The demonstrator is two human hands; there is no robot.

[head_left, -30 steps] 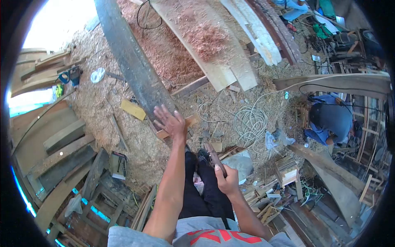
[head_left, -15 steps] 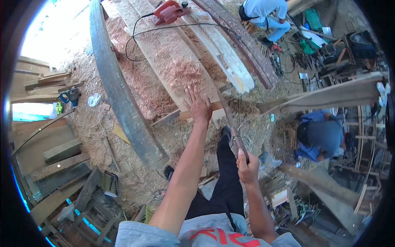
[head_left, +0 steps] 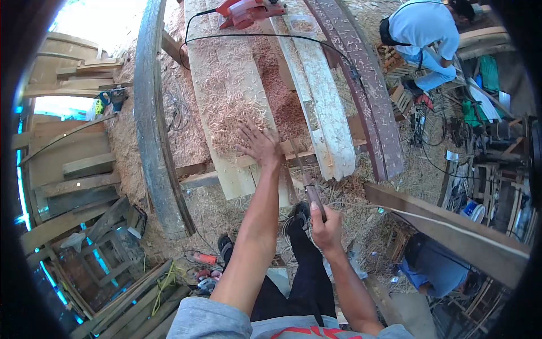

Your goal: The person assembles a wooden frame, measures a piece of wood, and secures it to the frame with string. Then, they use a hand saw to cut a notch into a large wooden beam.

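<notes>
My left hand (head_left: 261, 146) lies on a wide plank (head_left: 220, 62), fingers spread, among a heap of curled wood shavings (head_left: 231, 121) near the plank's close end. My right hand (head_left: 326, 226) is wrapped round the handle of a long, narrow-bladed tool (head_left: 311, 192). Its thin blade points away from me, along the right side of the plank's end and just right of my left hand. A red electric planer (head_left: 243, 12) rests at the far part of the planks, its black cable looping across them.
A long, weathered curved beam (head_left: 149, 113) runs along the left. To the right lie a whitish plank (head_left: 330, 118) and a dark reddish board (head_left: 361, 85). A raised board (head_left: 451, 229) juts in at right. Two people (head_left: 420, 25) crouch on the right side. Shavings cover the ground.
The view has shifted, so the planks appear more upright and lower. My left hand stays on the plank's close end. My right hand still grips the tool, whose blade now shows more clearly.
</notes>
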